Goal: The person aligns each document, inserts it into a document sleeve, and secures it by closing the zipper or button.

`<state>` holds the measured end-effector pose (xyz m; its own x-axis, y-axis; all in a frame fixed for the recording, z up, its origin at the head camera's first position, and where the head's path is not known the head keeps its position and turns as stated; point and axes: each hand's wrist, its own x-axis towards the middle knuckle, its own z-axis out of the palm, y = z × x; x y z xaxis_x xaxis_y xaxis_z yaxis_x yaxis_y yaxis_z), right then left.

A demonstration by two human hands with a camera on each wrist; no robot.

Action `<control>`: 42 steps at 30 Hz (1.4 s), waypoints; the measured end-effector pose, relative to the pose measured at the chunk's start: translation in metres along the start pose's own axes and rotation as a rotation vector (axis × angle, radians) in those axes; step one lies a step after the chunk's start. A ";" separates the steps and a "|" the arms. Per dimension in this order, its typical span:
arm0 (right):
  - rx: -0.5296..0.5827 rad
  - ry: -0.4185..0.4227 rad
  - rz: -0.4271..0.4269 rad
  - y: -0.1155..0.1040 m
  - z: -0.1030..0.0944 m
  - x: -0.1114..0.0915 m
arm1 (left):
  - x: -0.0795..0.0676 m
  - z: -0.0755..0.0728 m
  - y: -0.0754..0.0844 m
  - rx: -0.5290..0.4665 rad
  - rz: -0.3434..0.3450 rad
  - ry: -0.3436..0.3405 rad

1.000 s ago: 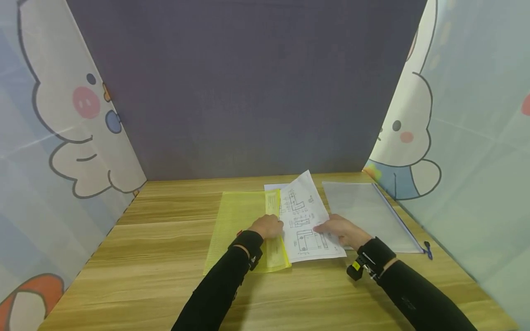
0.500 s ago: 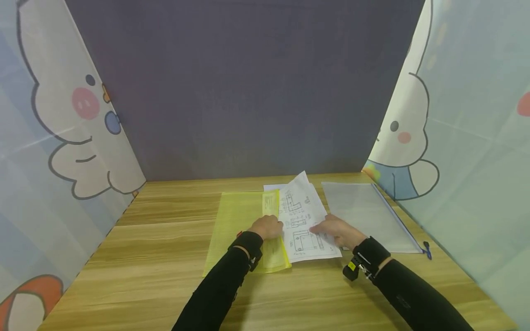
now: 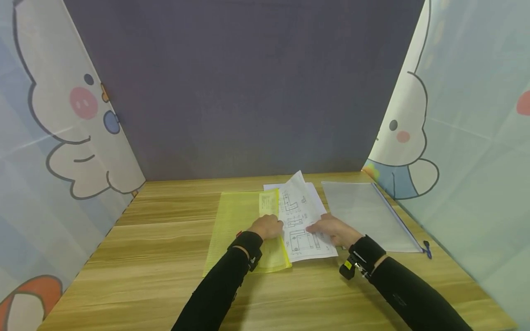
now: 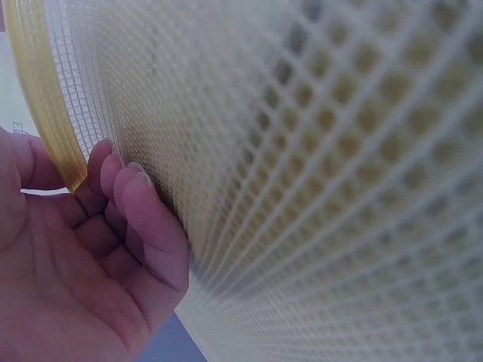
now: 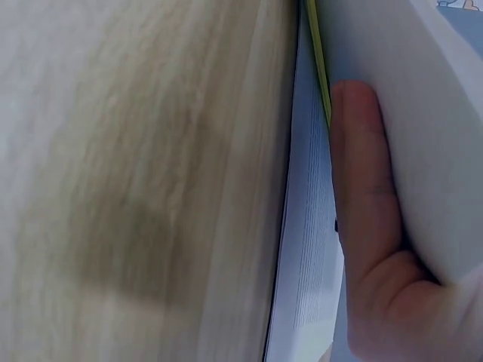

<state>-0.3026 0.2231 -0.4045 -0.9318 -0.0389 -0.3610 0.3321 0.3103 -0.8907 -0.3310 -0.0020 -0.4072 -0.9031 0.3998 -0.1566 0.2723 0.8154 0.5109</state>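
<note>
My left hand (image 3: 267, 226) pinches the right edge of a yellow mesh zipper pouch (image 3: 233, 216) lying on the table. In the left wrist view, the fingers curl against the mesh (image 4: 226, 151) and the yellow edge strip (image 4: 45, 98) runs down to the thumb. My right hand (image 3: 333, 228) holds a white sheet with technical drawings (image 3: 300, 211), thumb on top and fingers (image 5: 366, 173) straight beneath. The sheet's left side meets the pouch's edge and disappears there; its far corner sticks up. Another white sheet (image 3: 315, 195) lies beneath it.
A clear zipper pouch (image 3: 360, 211) with a blue zipper edge and dark blue pull (image 3: 428, 249) lies to the right on the wooden table (image 3: 165, 248). A dark panel (image 3: 256, 92) stands behind, with cartoon-printed cloths (image 3: 468, 138) at both sides.
My right hand has moved a little to the left with the drawing sheet, and more of the sheet's left side is hidden at the yellow pouch. The left hand stays in place.
</note>
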 end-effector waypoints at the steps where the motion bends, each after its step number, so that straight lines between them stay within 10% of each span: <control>1: -0.012 0.005 -0.001 0.000 0.001 0.000 | 0.000 0.000 0.000 -0.001 -0.001 0.002; 24: 0.002 -0.162 -0.144 -0.005 -0.015 0.007 | -0.001 0.001 0.003 0.014 -0.022 0.008; 42: -0.042 -0.083 -0.158 -0.003 -0.026 0.006 | 0.007 0.005 0.000 0.007 -0.046 0.010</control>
<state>-0.3128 0.2462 -0.3966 -0.9560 -0.1681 -0.2406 0.1745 0.3335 -0.9265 -0.3359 0.0030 -0.4130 -0.9180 0.3577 -0.1710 0.2330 0.8357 0.4973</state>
